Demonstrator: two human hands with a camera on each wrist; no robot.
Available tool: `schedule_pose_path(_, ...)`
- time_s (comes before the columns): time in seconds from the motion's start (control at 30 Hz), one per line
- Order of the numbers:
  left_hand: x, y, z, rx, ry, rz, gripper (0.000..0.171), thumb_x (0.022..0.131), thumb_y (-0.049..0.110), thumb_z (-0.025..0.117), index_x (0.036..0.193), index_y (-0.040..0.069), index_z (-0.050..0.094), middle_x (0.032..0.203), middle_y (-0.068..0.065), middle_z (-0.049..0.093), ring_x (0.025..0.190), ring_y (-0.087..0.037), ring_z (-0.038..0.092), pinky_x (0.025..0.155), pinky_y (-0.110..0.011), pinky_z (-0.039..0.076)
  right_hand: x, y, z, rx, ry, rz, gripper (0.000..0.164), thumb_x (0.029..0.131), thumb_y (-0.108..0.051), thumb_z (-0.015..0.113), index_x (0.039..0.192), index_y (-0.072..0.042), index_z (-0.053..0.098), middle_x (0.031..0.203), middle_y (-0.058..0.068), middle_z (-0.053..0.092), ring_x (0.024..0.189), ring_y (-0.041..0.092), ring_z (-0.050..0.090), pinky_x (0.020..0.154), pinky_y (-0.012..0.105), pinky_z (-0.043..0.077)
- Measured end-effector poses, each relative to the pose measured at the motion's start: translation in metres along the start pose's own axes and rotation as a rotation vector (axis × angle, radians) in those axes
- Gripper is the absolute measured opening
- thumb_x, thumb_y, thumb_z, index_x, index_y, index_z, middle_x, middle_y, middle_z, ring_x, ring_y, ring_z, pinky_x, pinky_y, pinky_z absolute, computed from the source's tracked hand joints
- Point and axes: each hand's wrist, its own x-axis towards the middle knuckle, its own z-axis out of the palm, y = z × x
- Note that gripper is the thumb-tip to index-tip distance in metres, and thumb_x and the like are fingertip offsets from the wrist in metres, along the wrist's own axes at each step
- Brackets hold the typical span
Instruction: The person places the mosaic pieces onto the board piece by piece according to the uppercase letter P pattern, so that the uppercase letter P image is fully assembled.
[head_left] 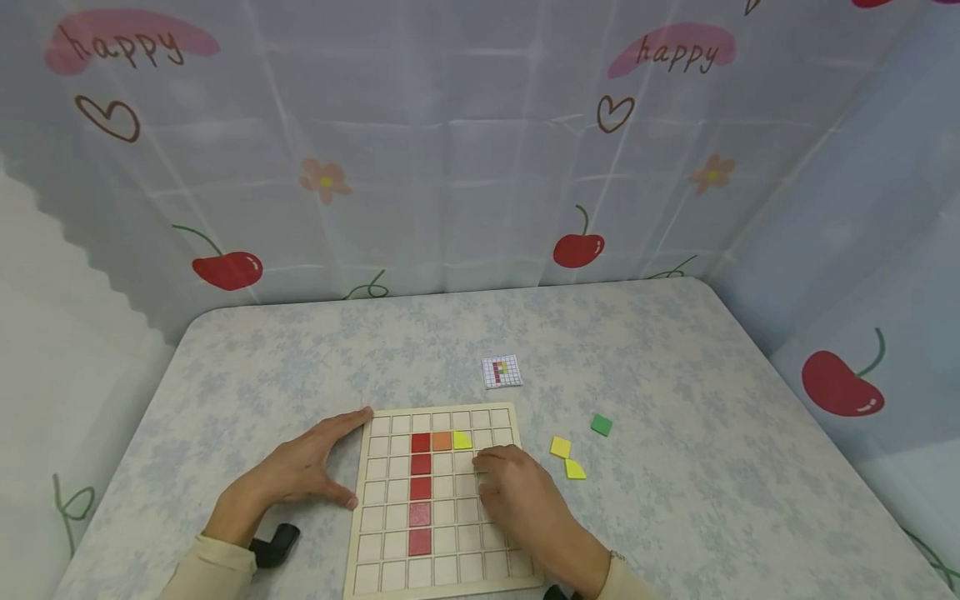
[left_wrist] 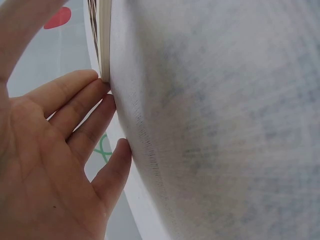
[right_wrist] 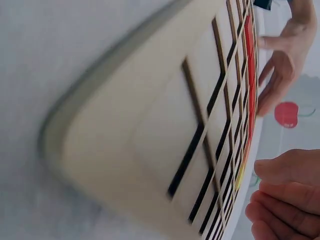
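Observation:
A wooden grid board (head_left: 444,517) lies on the table. One of its columns holds several red square tiles (head_left: 421,487). Beside the top red tile sit an orange square tile (head_left: 442,441) and then a yellow quarter-round tile (head_left: 462,440). My left hand (head_left: 288,471) is spread at the board's left side, its thumb and fingertips touching the edge. Over the right part of the board hovers my right hand (head_left: 525,500), with fingers loosely bent just below the yellow quarter-round tile. No tile shows between its thumb and fingers (right_wrist: 285,205) in the right wrist view.
Right of the board lie a yellow square tile (head_left: 560,447), another yellow quarter-round tile (head_left: 575,469) and a green square tile (head_left: 602,425). Behind the board is a small pattern card (head_left: 502,372). A printed curtain (head_left: 450,167) hangs past the table's back edge.

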Motion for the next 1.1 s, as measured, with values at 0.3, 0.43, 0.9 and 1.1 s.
schedule_pose_path(0.3,0.002,0.000,0.000,0.003,-0.002,-0.001,0.119,0.058,0.050,0.092,0.155,0.014,0.033,0.158,-0.014,0.030,0.142,-0.041,0.029,0.099,-0.065,0.035,-0.003,0.042,-0.022,-0.034,0.111,0.150,0.029,0.081,0.001,0.076,0.110,0.002,0.072,0.118,0.014,0.067,0.112,0.032,0.062,0.088,0.044,0.052)
schedule_pose_path(0.43,0.001,-0.001,0.000,-0.001,-0.003,0.002,0.120,0.058,0.051,0.092,0.155,0.014,0.032,0.157,-0.014,0.030,0.142,-0.042,0.029,0.099,-0.066,0.035,-0.006,0.061,-0.031,-0.059,0.151,0.239,0.034,0.081,0.000,0.076,0.114,0.003,0.071,0.121,0.016,0.066,0.115,0.036,0.060,0.090,0.048,0.051)
schedule_pose_path(0.9,0.000,-0.001,0.001,-0.001,-0.002,0.009,0.120,0.059,0.052,0.091,0.155,0.013,0.032,0.158,-0.015,0.030,0.141,-0.042,0.029,0.098,-0.066,0.036,-0.013,0.118,-0.055,-0.083,0.193,0.403,0.036,0.086,-0.001,0.070,0.121,0.007,0.066,0.124,0.025,0.062,0.112,0.043,0.059,0.087,0.054,0.050)
schedule_pose_path(1.1,0.000,-0.001,0.001,-0.005,0.000,0.009,0.120,0.058,0.051,0.092,0.155,0.012,0.033,0.157,-0.015,0.030,0.141,-0.043,0.028,0.100,-0.065,0.035,-0.013,0.122,-0.057,-0.066,0.172,0.424,0.035,0.085,0.000,0.070,0.119,0.008,0.066,0.120,0.026,0.064,0.108,0.043,0.061,0.084,0.052,0.052)
